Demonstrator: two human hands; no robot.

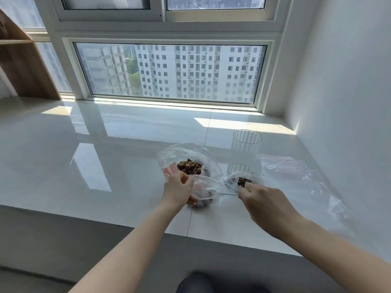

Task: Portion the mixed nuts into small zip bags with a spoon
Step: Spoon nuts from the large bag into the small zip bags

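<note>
A large clear bag [169, 155] lies open on the white sill with a heap of mixed nuts [189, 166] inside. My left hand [178, 191] grips the mouth of a small zip bag [203, 187], which has a few dark nuts at its bottom. My right hand [261, 198] pinches the handle of a pale spoon [224, 193]. The spoon's front end reaches into that small bag. Just beyond my right fingers lies a second small zip bag [232, 179] with some nuts in it.
A tall ribbed glass [245, 151] stands behind the second small bag. Several crumpled clear bags [300, 176] lie to the right, near the white wall. The sill's front edge runs under my forearms. A window closes off the back.
</note>
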